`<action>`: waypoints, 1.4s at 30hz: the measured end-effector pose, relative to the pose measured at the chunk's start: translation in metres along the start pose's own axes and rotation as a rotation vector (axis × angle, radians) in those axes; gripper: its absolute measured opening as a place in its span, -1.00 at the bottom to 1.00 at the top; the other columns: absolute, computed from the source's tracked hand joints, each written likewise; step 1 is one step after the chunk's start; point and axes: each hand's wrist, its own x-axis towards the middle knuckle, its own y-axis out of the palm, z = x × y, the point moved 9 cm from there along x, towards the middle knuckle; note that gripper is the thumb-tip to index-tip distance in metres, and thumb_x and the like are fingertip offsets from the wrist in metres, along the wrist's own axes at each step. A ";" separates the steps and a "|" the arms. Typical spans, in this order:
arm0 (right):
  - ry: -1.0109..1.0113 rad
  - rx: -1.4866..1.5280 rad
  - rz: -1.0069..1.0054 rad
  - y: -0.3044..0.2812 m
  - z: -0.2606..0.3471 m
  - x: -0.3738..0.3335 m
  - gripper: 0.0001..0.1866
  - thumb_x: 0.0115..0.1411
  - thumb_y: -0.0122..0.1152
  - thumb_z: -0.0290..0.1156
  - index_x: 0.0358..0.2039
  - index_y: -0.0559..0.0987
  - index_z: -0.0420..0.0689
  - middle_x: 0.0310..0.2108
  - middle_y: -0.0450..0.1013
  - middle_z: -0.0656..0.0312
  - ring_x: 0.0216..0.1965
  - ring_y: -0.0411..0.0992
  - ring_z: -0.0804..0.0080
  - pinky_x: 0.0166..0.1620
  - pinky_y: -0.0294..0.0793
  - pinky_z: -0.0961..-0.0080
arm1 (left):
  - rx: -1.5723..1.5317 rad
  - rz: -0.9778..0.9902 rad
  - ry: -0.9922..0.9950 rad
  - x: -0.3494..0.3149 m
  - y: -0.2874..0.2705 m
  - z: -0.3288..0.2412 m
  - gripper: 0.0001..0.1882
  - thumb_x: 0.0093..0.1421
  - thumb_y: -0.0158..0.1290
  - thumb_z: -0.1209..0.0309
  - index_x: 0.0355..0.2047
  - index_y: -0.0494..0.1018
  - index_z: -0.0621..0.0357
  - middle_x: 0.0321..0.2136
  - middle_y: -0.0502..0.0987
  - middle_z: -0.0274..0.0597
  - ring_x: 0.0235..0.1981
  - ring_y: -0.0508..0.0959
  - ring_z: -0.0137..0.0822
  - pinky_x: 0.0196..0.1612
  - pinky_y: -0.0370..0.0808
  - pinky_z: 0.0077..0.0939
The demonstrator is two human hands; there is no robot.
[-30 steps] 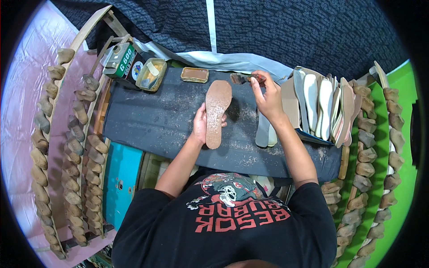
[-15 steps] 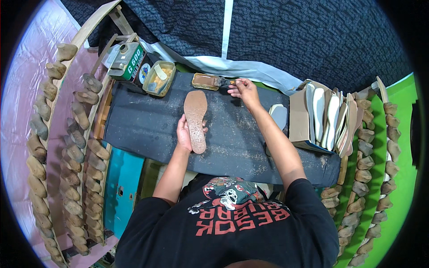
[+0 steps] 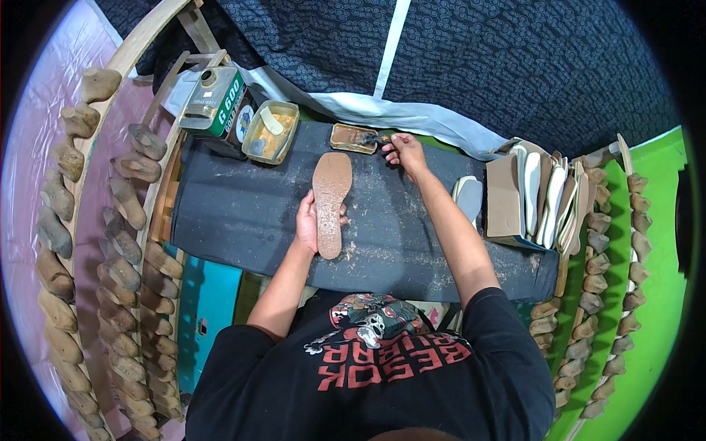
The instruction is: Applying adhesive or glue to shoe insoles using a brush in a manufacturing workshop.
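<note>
My left hand is closed round a brown shoe insole, thumb on one edge and fingertips showing at the other. The insole stands nearly upright, wide end away from me, its face shiny and wet-looking in the lower half. At the far side of the table, my right hand pinches a brush with a dark head and an orange spot on its handle. The brush head lies inside a small shallow tray holding brown paste. Bristle tips are too small to make out.
A dark cloth with pale scraps covers the table. A metal can and a plastic tub stand far left. At right are a cardboard box of insoles and grey insoles. Racks of shoe lasts flank the table.
My right hand has pushed the brush further into the tray of brown paste. The left hand still holds the insole in much the same pose. The whole view has shifted slightly.
</note>
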 end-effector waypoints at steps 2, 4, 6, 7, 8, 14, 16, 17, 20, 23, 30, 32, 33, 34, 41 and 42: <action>-0.026 -0.121 0.011 0.002 0.004 -0.001 -0.69 0.47 0.10 -0.23 0.05 0.39 -0.16 -0.25 0.61 0.13 -0.54 0.51 0.53 -0.48 0.51 0.62 | -0.031 0.063 -0.036 0.004 0.004 0.001 -0.48 0.43 -0.22 -0.03 0.08 0.47 0.07 -0.18 0.59 -0.13 -0.29 0.56 -0.16 -0.29 0.55 -0.18; -0.028 -0.120 0.021 0.006 0.006 -0.006 -0.61 0.44 0.15 -0.19 0.11 0.34 -0.15 -0.21 0.60 0.11 -0.54 0.50 0.52 -0.48 0.52 0.61 | -0.025 0.084 -0.048 0.007 0.011 0.000 -0.47 0.43 -0.22 -0.04 0.09 0.46 0.08 -0.18 0.59 -0.13 -0.30 0.56 -0.17 -0.29 0.55 -0.19; -0.029 -0.122 0.031 0.009 0.009 -0.012 -0.51 0.42 0.19 -0.15 0.17 0.30 -0.15 -0.17 0.58 0.10 -0.53 0.50 0.50 -0.48 0.52 0.60 | -0.022 0.105 -0.059 0.012 0.018 0.000 -0.47 0.43 -0.22 -0.04 0.09 0.46 0.09 -0.18 0.59 -0.13 -0.30 0.57 -0.17 -0.29 0.55 -0.20; -0.027 -0.076 -0.028 0.003 0.010 -0.017 -0.41 0.39 0.22 -0.10 0.23 0.23 -0.15 -0.11 0.55 0.07 -0.52 0.51 0.48 -0.48 0.52 0.58 | -0.002 0.104 -0.058 0.014 0.021 -0.001 -0.48 0.43 -0.21 -0.04 0.09 0.47 0.08 -0.18 0.58 -0.15 -0.30 0.53 -0.18 -0.30 0.52 -0.23; -0.025 -0.031 -0.087 -0.002 0.010 -0.023 -0.29 0.36 0.26 -0.06 0.29 0.16 -0.15 -0.05 0.52 0.04 -0.50 0.51 0.45 -0.48 0.52 0.57 | 0.017 0.103 -0.057 0.016 0.024 0.000 -0.49 0.43 -0.20 -0.03 0.08 0.48 0.07 -0.17 0.57 -0.16 -0.29 0.49 -0.18 -0.30 0.49 -0.27; -0.088 -0.004 -0.239 -0.046 -0.013 -0.078 -0.22 0.34 0.25 0.03 0.33 0.12 -0.14 -0.06 0.49 0.04 -0.46 0.52 0.44 -0.47 0.51 0.55 | 0.092 0.176 -0.120 0.023 0.030 0.017 -0.43 0.48 -0.25 -0.08 0.09 0.47 0.12 -0.23 0.58 -0.13 -0.29 0.55 -0.19 -0.24 0.56 -0.26; -0.059 -0.025 -0.265 -0.053 -0.031 -0.107 -0.35 0.40 0.16 0.03 0.27 0.23 -0.14 -0.08 0.49 0.07 -0.45 0.51 0.46 -0.45 0.52 0.55 | 0.134 0.145 -0.140 0.026 0.024 0.028 -0.40 0.48 -0.26 -0.11 0.08 0.48 0.13 -0.27 0.61 -0.10 -0.31 0.59 -0.20 -0.21 0.59 -0.28; -0.056 -0.027 -0.272 -0.054 -0.040 -0.122 -0.35 0.40 0.16 0.03 0.27 0.23 -0.14 -0.08 0.49 0.07 -0.45 0.51 0.46 -0.45 0.52 0.55 | 0.180 0.109 -0.155 0.028 0.019 0.034 -0.37 0.47 -0.27 -0.14 0.07 0.50 0.14 -0.32 0.64 -0.07 -0.32 0.64 -0.20 -0.18 0.62 -0.29; 0.065 0.166 -0.101 -0.019 -0.058 -0.171 -0.49 0.50 -0.06 0.02 0.15 0.41 -0.17 -0.15 0.52 0.14 -0.43 0.52 0.46 -0.38 0.55 0.54 | 0.131 0.128 -0.256 0.026 0.028 0.057 -0.37 0.47 -0.24 -0.14 0.08 0.50 0.16 -0.29 0.65 -0.06 -0.30 0.65 -0.23 -0.15 0.62 -0.30; 0.091 0.285 -0.064 -0.003 -0.072 -0.195 -0.48 0.52 -0.13 0.03 0.18 0.40 -0.16 -0.17 0.52 0.15 -0.40 0.53 0.46 -0.33 0.55 0.54 | 0.202 0.144 -0.298 0.029 0.024 0.077 -0.42 0.47 -0.20 -0.11 0.12 0.48 0.10 -0.16 0.63 -0.11 -0.19 0.64 -0.24 -0.12 0.62 -0.31; 0.101 0.302 0.024 0.043 -0.078 -0.236 -0.44 0.55 -0.24 0.02 0.32 0.30 -0.12 0.01 0.48 0.09 -0.27 0.59 0.31 -0.16 0.64 0.32 | 0.312 0.057 0.010 0.047 0.037 0.075 -0.48 0.49 -0.19 0.01 0.22 0.37 0.11 -0.01 0.57 -0.17 -0.06 0.61 -0.30 0.01 0.60 -0.30; 0.095 0.458 0.167 0.062 -0.062 -0.250 -0.42 0.55 -0.25 0.00 0.38 0.21 -0.11 0.08 0.47 0.05 -0.14 0.62 0.18 -0.07 0.66 0.21 | 0.322 0.046 0.109 0.047 0.044 0.065 -0.54 0.53 -0.21 0.14 0.26 0.34 0.16 0.07 0.52 -0.15 0.06 0.55 -0.30 0.16 0.51 -0.28; 0.089 0.538 0.184 0.064 -0.059 -0.252 -0.40 0.55 -0.25 0.00 0.41 0.16 -0.11 0.12 0.46 0.03 -0.06 0.61 0.10 -0.02 0.67 0.14 | 0.255 0.061 0.061 0.046 0.044 0.069 -0.55 0.53 -0.19 0.20 0.29 0.30 0.18 0.12 0.49 -0.13 0.14 0.50 -0.29 0.25 0.42 -0.27; 0.094 0.532 0.189 0.064 -0.059 -0.253 -0.40 0.55 -0.25 0.00 0.41 0.16 -0.11 0.12 0.46 0.03 -0.06 0.61 0.10 -0.02 0.67 0.14 | 0.250 0.057 0.068 0.046 0.043 0.068 -0.55 0.53 -0.19 0.20 0.29 0.30 0.18 0.12 0.49 -0.13 0.14 0.50 -0.29 0.25 0.42 -0.27; 0.123 0.556 0.258 0.045 -0.062 -0.248 -0.43 0.53 -0.13 -0.06 0.39 0.25 -0.14 0.10 0.48 0.03 -0.16 0.58 0.26 -0.16 0.61 0.37 | 0.379 0.110 0.072 0.030 0.047 0.054 -0.50 0.49 -0.08 0.21 0.34 0.26 0.18 0.15 0.49 -0.21 0.11 0.51 -0.34 0.18 0.44 -0.29; 0.138 0.583 0.283 0.045 -0.059 -0.247 -0.44 0.52 -0.11 -0.09 0.38 0.27 -0.15 0.10 0.48 0.03 -0.17 0.57 0.30 -0.18 0.58 0.42 | 0.416 0.072 0.067 0.027 0.045 0.051 -0.48 0.48 -0.04 0.22 0.35 0.25 0.19 0.13 0.50 -0.26 0.06 0.53 -0.39 0.13 0.48 -0.32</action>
